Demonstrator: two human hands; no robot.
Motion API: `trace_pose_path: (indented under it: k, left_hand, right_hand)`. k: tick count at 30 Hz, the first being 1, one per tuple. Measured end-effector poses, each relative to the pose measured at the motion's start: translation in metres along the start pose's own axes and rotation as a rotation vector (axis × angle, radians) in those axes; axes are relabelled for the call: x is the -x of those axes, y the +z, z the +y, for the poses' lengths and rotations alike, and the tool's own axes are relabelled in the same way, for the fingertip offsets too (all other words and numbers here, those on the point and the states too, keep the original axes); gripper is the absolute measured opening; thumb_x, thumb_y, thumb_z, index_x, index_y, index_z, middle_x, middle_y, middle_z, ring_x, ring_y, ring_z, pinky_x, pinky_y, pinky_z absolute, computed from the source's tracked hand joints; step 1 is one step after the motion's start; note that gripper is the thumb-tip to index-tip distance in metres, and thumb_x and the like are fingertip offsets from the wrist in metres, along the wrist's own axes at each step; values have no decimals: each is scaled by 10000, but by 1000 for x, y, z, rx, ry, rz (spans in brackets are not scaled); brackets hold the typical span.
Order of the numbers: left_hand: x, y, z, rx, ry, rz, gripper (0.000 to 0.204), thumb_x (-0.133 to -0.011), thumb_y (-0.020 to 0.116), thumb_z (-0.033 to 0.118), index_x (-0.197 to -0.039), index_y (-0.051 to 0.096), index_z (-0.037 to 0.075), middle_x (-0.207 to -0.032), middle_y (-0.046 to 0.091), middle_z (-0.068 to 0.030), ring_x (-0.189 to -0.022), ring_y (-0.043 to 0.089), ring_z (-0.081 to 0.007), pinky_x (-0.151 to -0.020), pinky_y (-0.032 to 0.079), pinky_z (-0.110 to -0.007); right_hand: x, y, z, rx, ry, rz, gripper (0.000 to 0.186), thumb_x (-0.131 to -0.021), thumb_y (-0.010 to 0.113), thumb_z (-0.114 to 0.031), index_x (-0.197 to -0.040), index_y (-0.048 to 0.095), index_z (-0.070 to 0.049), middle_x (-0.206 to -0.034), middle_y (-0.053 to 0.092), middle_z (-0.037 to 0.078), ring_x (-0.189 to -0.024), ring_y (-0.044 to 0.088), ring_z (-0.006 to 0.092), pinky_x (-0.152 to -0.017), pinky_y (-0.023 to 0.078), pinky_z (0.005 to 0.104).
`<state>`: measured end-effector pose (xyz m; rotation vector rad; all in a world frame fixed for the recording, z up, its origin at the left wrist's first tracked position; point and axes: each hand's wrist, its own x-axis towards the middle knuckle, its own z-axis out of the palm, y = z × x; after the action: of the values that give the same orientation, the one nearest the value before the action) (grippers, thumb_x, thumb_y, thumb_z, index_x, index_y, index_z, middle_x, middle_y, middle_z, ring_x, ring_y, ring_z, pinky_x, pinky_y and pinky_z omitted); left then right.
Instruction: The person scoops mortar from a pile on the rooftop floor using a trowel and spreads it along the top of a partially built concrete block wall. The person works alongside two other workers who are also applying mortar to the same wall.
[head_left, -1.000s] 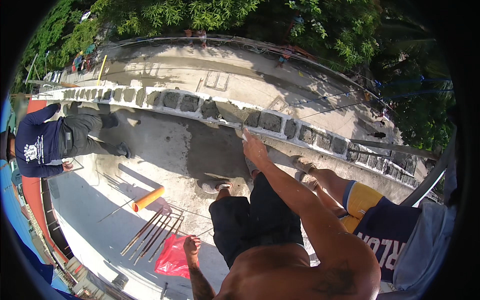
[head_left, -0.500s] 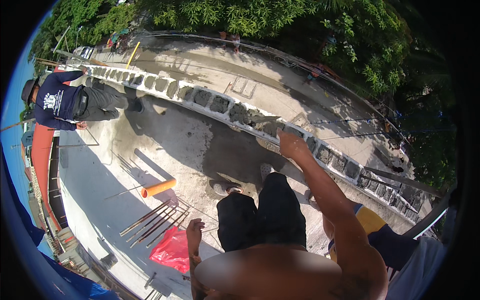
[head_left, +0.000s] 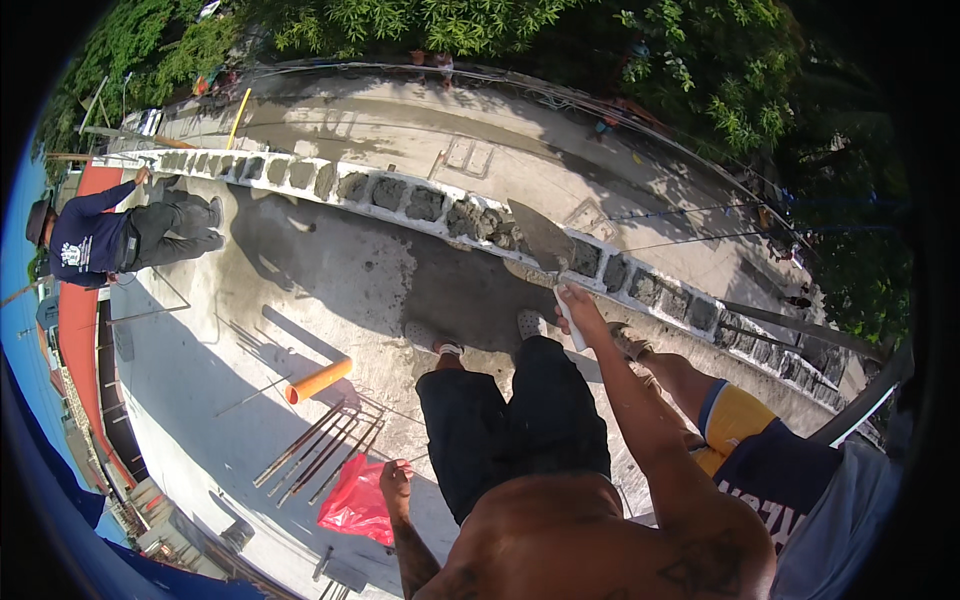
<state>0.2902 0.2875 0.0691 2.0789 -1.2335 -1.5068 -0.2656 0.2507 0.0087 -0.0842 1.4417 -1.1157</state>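
Outstretched, right hand (head_left: 580, 305) gripping trowel (head_left: 545, 245) — rough blocks (head_left: 420, 203)

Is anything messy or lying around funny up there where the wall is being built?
Yes. An orange pipe lies loose on the concrete floor beside scattered metal rods, and a crumpled red plastic bag sits near the left hand. The right hand holds a trowel at the block wall, where grey mortar looks lumpy.

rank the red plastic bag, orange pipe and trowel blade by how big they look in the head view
1. red plastic bag
2. trowel blade
3. orange pipe
The blade and pipe look close in size, and the blade lies farther from the camera, so their order is unsure.
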Motion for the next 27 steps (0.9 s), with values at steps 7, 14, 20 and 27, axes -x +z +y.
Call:
trace_pose_path:
  k: [7,14,20,27]
  left_hand:
    - [-84,-47,33,-174,145,-196,240,-874,375,-57,-1023,563,-52,-821,645,-137,-721,646,-189,-637,525,-287]
    - [-173,-106,67,-175,178,-246,195,-863,416,-53,-969,579,-47,-792,650,-111,-719,644,-163,-604,496,-265]
    - [-241,-148,111,-220,118,-330,191,-845,459,-69,-987,586,-53,-833,639,-119,-732,637,-183,-666,523,-278]
    - [-281,-160,148,-319,-8,-326,206,-887,458,58,-1047,582,20,-885,646,-77,-786,611,-140,-733,478,-286]
  right_hand:
    - [-12,55,50,-424,230,334,335,-994,416,-402,-1141,505,-115,-639,441,9,-430,368,77,-367,314,248]
    - [-96,138,8,-328,154,163,333,-981,441,-394,-1152,510,-116,-623,417,-1,-422,334,65,-355,281,239]
    - [-119,169,-56,-125,136,108,354,-964,469,-411,-1141,543,-114,-626,433,10,-410,340,61,-345,287,238]
    - [-138,212,-59,1065,-393,375,459,-929,525,-374,-1282,510,-80,-876,670,224,-718,661,360,-678,527,458]
